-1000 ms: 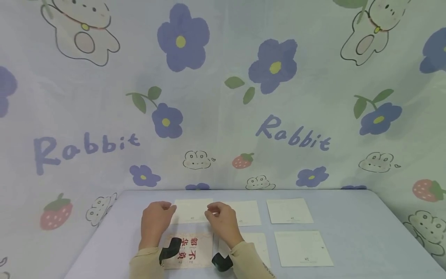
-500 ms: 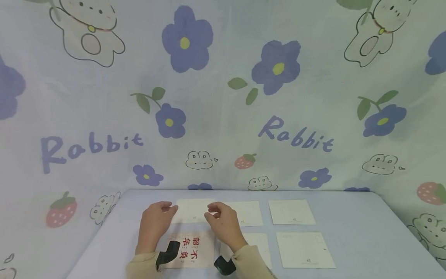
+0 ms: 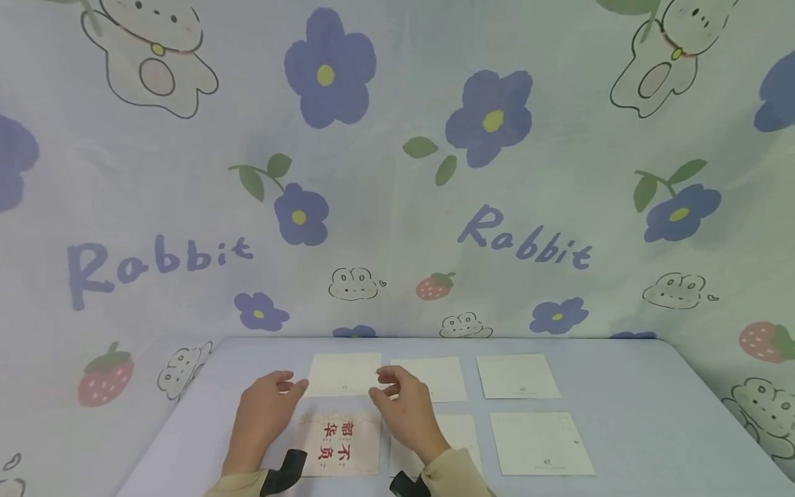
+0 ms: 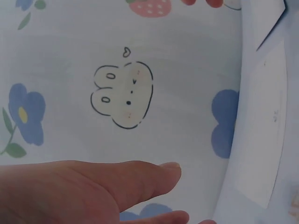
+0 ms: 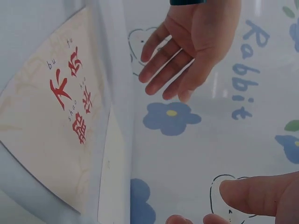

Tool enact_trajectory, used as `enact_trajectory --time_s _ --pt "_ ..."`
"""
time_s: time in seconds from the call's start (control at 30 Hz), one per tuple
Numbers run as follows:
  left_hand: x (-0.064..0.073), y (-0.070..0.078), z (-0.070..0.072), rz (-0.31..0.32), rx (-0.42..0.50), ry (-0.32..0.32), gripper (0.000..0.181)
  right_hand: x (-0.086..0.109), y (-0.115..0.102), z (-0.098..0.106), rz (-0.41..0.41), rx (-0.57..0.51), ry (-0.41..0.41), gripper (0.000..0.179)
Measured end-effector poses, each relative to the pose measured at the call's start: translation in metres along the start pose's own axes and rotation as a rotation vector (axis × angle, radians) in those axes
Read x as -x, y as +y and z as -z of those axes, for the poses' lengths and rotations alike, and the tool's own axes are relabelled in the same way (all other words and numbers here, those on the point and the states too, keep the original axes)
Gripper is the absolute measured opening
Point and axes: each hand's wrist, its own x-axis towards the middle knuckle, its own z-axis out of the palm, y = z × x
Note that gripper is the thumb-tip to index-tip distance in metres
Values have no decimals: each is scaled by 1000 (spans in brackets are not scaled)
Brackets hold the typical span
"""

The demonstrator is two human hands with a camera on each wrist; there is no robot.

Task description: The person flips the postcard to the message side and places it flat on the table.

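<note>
My left hand (image 3: 267, 414) hovers at the left of the cards, fingers loosely bent with nothing in them. Opposite it, my right hand (image 3: 410, 414) is held over the middle cards, thumb and fingers apart, also holding nothing. Between and below them lies a beige card with red characters (image 3: 338, 442), seen large in the right wrist view too. A plain cream card (image 3: 344, 373) lies behind it. The right hand and forearm partly cover a back middle card (image 3: 447, 379) and a front middle card (image 3: 459, 435).
Two more cream cards, one at the back right (image 3: 518, 376) and one at the front right (image 3: 540, 442), lie flat on the pale table (image 3: 646, 414). Behind the table hangs a curtain (image 3: 397, 172) printed with flowers and rabbits. Both wrists carry black bands.
Both hands have drawn back a little toward the front edge and slightly apart, the left one more to the left. The cards have stayed in place.
</note>
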Motion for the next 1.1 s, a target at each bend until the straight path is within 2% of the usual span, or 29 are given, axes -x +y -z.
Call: enact_trajectory --time_s 0.5,0.67,0.97,1.1 --pt "13 -24 -5 66 -51 -49 60 17 4 -4 -109 12 -83 42" --pt "15 -29 -5 82 -71 -65 62 20 5 -5 -120 24 -95 42" --pt "12 -37 -6 101 -98 -101 62 22 8 -8 -128 26 -109 42" --pt "12 -40 -8 102 -105 -116 61 24 9 -10 -125 65 -123 42"
